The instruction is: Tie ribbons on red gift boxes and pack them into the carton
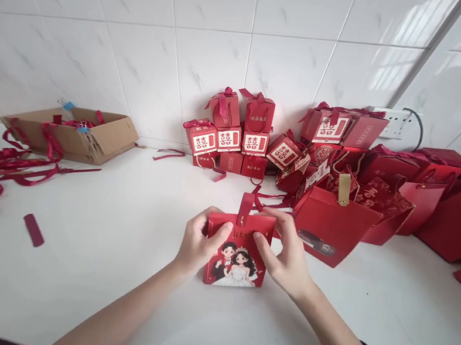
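Left hand [199, 244] and right hand [291, 260] hold the box [237, 257] by its upper side edges, probably wrapping behind; table [123, 225] stretches left toward the carton [82, 151]; a bag [335, 223] stands near right.

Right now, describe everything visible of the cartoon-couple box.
The red box, seemingly card, is held roughly upright at the white table, facing the camera. It shows a cartoon bridal couple beneath partly covered lettering; a red strap loops above. The left hand and right hand grip its upper sides, thumbs in front.
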### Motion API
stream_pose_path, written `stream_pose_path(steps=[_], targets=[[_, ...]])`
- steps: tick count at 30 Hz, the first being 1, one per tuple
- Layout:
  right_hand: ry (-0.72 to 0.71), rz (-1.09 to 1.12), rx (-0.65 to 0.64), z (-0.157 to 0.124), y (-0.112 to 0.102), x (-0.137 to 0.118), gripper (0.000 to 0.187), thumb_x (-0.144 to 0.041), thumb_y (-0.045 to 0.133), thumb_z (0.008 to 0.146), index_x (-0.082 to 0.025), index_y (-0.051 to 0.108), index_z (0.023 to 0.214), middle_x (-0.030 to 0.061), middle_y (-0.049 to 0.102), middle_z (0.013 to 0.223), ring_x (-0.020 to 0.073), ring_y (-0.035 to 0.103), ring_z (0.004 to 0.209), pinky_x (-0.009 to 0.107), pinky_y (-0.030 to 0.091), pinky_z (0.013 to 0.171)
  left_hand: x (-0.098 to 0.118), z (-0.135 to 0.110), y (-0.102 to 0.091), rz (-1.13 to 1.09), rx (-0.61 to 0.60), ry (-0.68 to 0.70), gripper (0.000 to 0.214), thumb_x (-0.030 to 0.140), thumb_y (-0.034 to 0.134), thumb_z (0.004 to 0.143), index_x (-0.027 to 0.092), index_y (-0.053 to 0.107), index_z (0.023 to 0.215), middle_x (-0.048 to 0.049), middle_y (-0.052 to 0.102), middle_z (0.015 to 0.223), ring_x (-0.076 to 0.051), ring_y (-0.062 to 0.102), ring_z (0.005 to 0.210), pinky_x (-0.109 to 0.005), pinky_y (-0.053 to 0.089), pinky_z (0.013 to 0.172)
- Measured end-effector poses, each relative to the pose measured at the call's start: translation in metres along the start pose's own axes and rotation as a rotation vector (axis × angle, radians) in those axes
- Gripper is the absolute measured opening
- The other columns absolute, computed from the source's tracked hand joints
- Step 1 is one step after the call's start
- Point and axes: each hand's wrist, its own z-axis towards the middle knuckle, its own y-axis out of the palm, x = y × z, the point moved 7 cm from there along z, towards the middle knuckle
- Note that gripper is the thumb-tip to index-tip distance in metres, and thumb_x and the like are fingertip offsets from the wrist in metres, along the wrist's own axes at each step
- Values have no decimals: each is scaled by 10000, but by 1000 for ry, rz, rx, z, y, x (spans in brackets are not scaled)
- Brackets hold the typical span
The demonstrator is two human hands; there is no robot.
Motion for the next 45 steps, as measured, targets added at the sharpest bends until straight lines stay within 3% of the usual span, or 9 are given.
stream_pose_path(steps=[3, 6, 15, 22, 32, 38, 45], targets=[[-263, -209, 190, -1, -7, -24, 466, -162, 614, 804, -199, 397, 1215, 130, 498, 1152, 240, 506, 1101, 435, 480, 902, 12, 0, 8, -1, -103, 37, 137, 277, 579, 803, 163, 563, 730, 8, 598, 718, -102, 547, 649, -183, 447, 603], [-389, -327, 219, -4, -1, -39, 374, -133, 622, 802, -193, 447, 1127, 127, 493, 1089, 228, 519, 1037, 400, 515, 827, 20, 0, 13, -12, -156, 33, 106, 263, 580, 799, 163, 611, 783, -7, 644, 767, -114, 584, 690, -182, 466, 635], [-471, -405, 193, -8, 5, -47, 324, -67, 584, 817, -201, 477, 1091, 102, 539, 984, 214, 564, 926, 372, 535, 706, 15, -1, 13, 48, -88, 22, 146, 272, 587, 777, 161, 580, 682, 16, 603, 622, -94, 534, 564, -176, 428, 544], [-619, -570, 109, -5, 6, -55, 285, -29, 618, 785, -158, 541, 1028, 92, 609, 906, 212, 579, 873, 409, 499, 751, 12, -2, 15, 102, -113, 38, 238, 302, 566, 784, 160, 497, 606, 31, 512, 552, -78, 448, 518, -183, 381, 511], [-536, -456, 97, -3, 0, -56, 308, -46, 619, 784, -213, 563, 1037, 68, 649, 902, 201, 617, 840, 363, 522, 698, 11, 0, 17, 123, -136, 25, 254, 324, 547, 792, 171, 478, 601, 30, 487, 540, -87, 433, 509, -198, 373, 505], [-495, -403, 92, -2, 2, -55, 269, -39, 597, 801, -191, 581, 1023, 73, 642, 917, 163, 615, 805, 300, 545, 662, 6, 0, 17, 38, -152, -30, 165, 304, 601, 763, 168, 550, 685, 17, 568, 605, -109, 527, 565, -199, 426, 536], [-543, -465, 33, -3, 1, -52, 272, -50, 588, 828, -176, 566, 1068, 80, 648, 951, 150, 613, 834, 295, 543, 691, 15, 2, 16, 40, -156, 3, 95, 250, 601, 768, 167, 645, 753, 0, 645, 682, -129, 596, 635, -198, 464, 576]])
